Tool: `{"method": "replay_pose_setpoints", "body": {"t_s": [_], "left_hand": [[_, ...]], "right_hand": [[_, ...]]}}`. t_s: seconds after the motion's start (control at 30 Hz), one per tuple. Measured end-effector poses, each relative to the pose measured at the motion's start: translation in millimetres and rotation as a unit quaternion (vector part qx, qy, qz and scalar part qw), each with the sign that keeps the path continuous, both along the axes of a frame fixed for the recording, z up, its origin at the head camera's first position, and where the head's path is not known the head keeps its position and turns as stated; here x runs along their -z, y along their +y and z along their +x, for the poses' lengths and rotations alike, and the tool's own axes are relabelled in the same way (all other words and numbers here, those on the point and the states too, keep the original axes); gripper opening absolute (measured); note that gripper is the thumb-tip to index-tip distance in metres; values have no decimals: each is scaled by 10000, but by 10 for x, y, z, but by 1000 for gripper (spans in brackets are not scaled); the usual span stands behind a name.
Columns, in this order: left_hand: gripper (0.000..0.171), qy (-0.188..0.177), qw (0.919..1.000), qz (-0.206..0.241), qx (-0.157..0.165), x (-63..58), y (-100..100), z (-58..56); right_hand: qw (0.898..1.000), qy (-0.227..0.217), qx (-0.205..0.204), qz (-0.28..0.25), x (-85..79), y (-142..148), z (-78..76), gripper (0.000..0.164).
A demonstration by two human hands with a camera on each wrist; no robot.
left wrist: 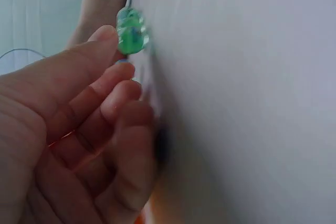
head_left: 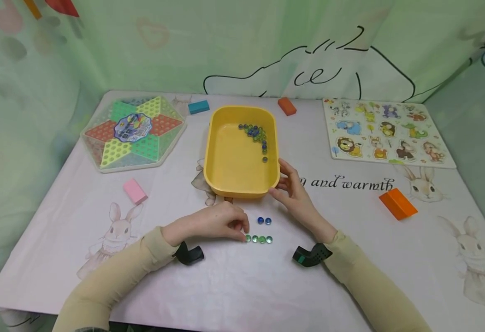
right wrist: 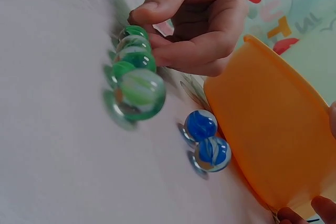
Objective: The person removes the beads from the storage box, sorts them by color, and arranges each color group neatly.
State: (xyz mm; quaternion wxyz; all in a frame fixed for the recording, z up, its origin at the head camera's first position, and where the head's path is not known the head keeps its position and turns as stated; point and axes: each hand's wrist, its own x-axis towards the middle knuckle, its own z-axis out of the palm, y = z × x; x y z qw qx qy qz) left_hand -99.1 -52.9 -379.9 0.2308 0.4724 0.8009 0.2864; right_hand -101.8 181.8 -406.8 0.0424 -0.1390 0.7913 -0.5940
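Observation:
Several green marbles (head_left: 262, 240) sit in a short row on the table. My left hand (head_left: 219, 221) is at the row's left end, thumb and fingertip pinching the end marble (right wrist: 135, 31). Just beyond the row, two blue marbles (right wrist: 201, 125) lie side by side, near the yellow tub (head_left: 232, 166). My right hand (head_left: 295, 193) holds the tub's near right corner, thumb at the rim and fingers against the outer side. Inside the tub, blue and green marbles (head_left: 257, 133) gather along the right and far side. In the left wrist view the row of green marbles (left wrist: 131, 32) appears just past the thumb.
A star-patterned marble board (head_left: 132, 131) lies at the back left, an animal puzzle (head_left: 385, 131) at the back right. Around the tub are a blue block (head_left: 198, 107), a red-orange block (head_left: 286, 106), a pink block (head_left: 135, 191) and an orange block (head_left: 398, 204).

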Motion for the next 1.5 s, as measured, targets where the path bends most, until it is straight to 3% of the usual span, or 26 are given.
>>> {"method": "replay_pose_setpoints", "body": {"t_s": [0.17, 0.33, 0.4, 0.5, 0.6, 0.8, 0.93, 1.17, 1.5], "left_hand": [[17, -18, 9999, 1, 151, -187, -46, -62], [20, -181, 9959, 196, 869, -576, -59, -207], [19, -397, 9937, 385, 970, -719, -49, -290], [19, -584, 9930, 708, 740, -870, -7, -454], [20, -774, 9912, 1056, 197, -928, 62, -651], [23, -1347, 9764, 1349, -1016, -863, 250, -1014], [29, -1267, 9746, 1019, -1541, -764, 364, -1197], [22, -837, 9835, -2, -1603, -617, 549, -1361], [14, -476, 9821, -1108, -1443, -412, 760, -1439]], "right_hand": [[10000, -37, 9, 37, -9, 6, 12, 74], [9999, -83, 61, 86, -12, 13, 23, 74], [9999, -71, 61, 82, -9, 17, 24, 74], [10000, -45, 34, 38, -4, 23, 26, 74], [10000, -33, -11, -59, 2, 28, 26, 74], [9999, -142, 0, -22, 19, 29, 24, 74], [9998, -173, 15, -5, 20, 19, 29, 74], [9999, -132, 27, 19, 26, 8, 30, 74], [9999, -110, -7, 28, 12, 0, 24, 74]]}}
